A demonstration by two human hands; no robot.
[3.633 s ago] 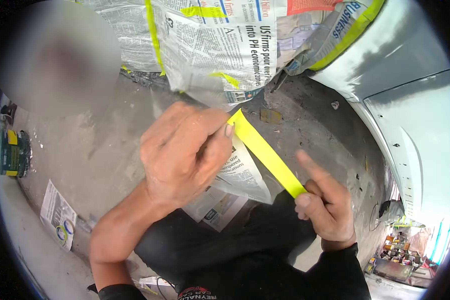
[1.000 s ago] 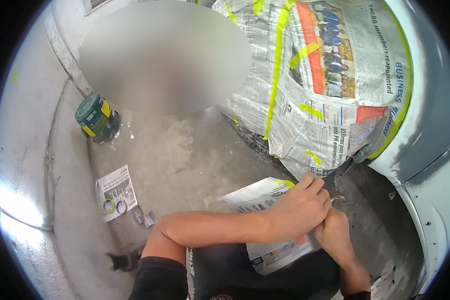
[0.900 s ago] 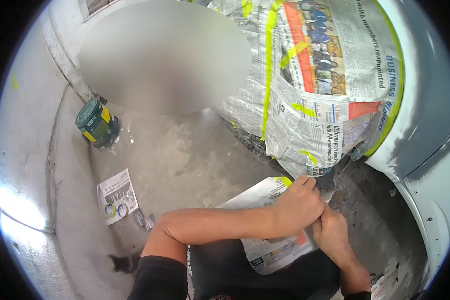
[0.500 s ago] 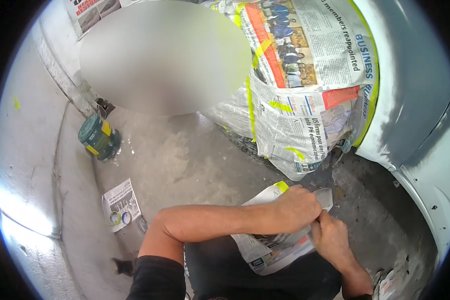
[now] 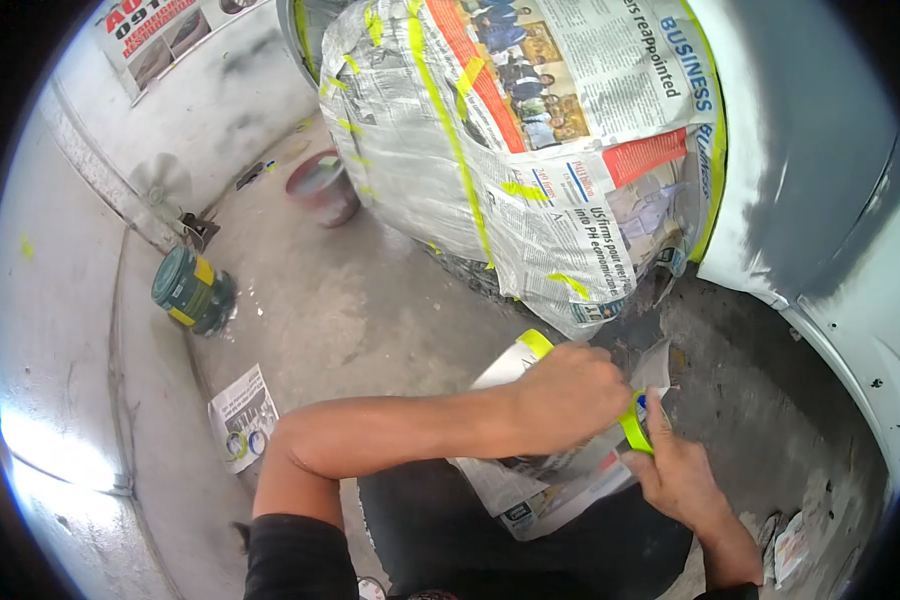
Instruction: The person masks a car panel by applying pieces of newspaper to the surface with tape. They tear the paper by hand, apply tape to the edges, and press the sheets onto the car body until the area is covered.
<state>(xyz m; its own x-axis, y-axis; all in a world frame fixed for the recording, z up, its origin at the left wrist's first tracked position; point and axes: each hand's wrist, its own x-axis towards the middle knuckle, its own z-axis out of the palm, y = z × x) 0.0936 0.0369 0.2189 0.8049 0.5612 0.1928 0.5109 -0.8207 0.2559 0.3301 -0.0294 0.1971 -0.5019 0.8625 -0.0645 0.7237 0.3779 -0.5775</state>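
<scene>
My left hand (image 5: 575, 393) is closed at the upper part of a newspaper sheet (image 5: 545, 505) above my lap; its fingertips are hidden. A yellow-green tape strip (image 5: 536, 343) runs on the sheet's far edge. My right hand (image 5: 682, 472) grips a roll of yellow-green masking tape (image 5: 634, 428) between thumb and fingers, just right of my left knuckles. Ahead, a wheel-shaped bulk is wrapped in newspaper (image 5: 580, 225) held by yellow-green tape, beside a grey and white car panel (image 5: 800, 150).
A dark green tin (image 5: 185, 285) and a reddish bucket (image 5: 323, 190) stand on the concrete floor (image 5: 340, 330). Another newspaper piece (image 5: 243, 415) lies at left with tape rolls on or pictured on it. A small fan (image 5: 160, 183) is by the white wall (image 5: 55, 280).
My right hand has moved slightly away from the left, and the tape roll now shows between them. My view has shifted, so the bucket and fan appear.
</scene>
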